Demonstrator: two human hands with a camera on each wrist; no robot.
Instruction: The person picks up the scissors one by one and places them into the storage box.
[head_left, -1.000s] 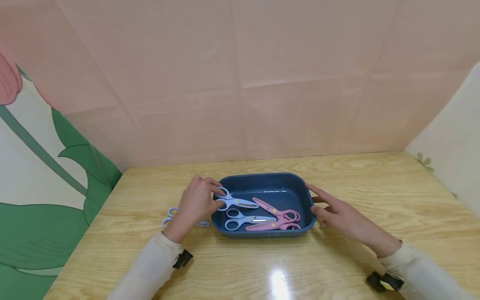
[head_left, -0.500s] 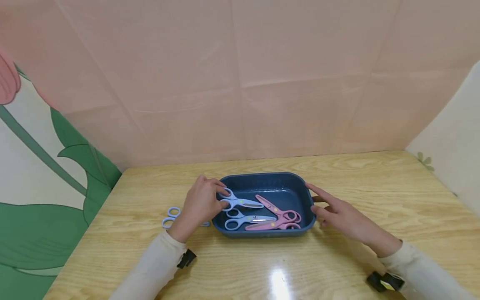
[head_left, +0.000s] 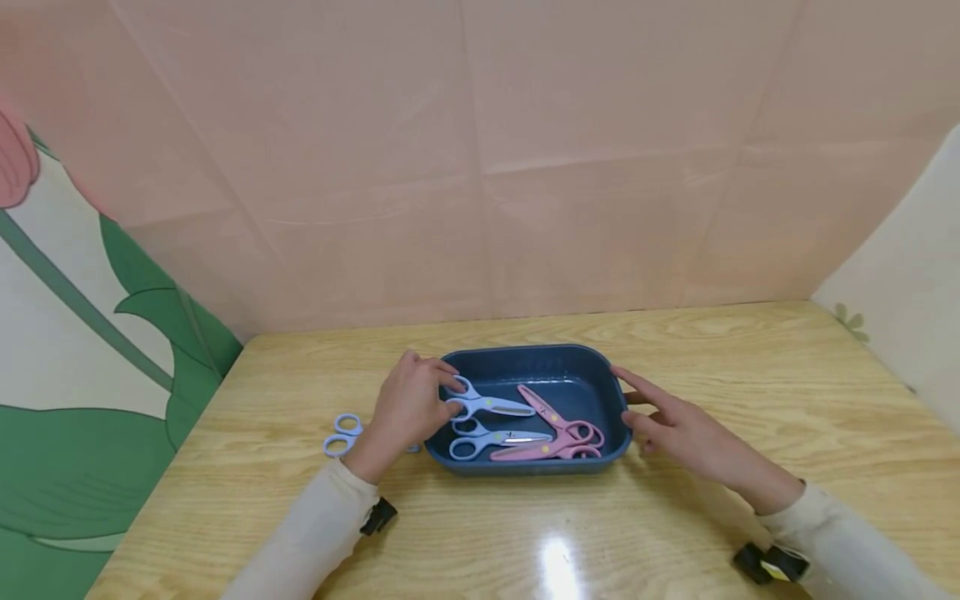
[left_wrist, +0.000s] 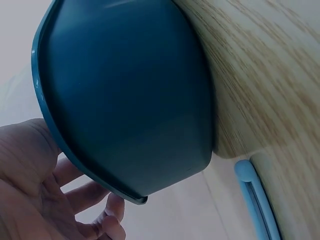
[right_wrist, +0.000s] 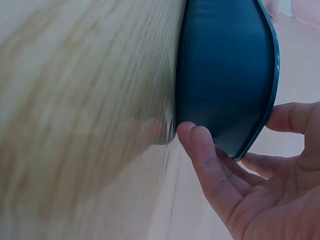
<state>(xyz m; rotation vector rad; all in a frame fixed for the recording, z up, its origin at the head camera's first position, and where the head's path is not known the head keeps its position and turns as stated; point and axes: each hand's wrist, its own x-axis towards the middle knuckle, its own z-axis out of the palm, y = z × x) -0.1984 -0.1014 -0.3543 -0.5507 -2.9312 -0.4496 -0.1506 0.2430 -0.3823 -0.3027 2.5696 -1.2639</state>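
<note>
At the left end of a dark blue bin [head_left: 525,469], my left hand [head_left: 408,407] pinches the handles of light blue scissors [head_left: 501,406] between thumb and fingers. Their blades point right, over the bin's inside. A second pair of blue scissors [head_left: 517,437] lies just in front, beside pink scissors [head_left: 525,452] whose blades spread in a V. My right hand [head_left: 678,429] rests its spread fingers against the right end of the bin. In the right wrist view, fingertips [right_wrist: 201,134] lie against the outer wall. The left wrist view hides the held scissors behind the bin.
More blue scissors [head_left: 348,432] lie on the wooden table [head_left: 480,533] left of the bin, partly covered by my left wrist. A pink sheet [head_left: 480,167] hangs behind the table. Patterned panels [head_left: 67,467] stand at the left and right.
My left hand has moved a little right with the blue scissors, farther over the bin. The upper pink blade has shifted slightly right and up. My right hand has stayed put.
</note>
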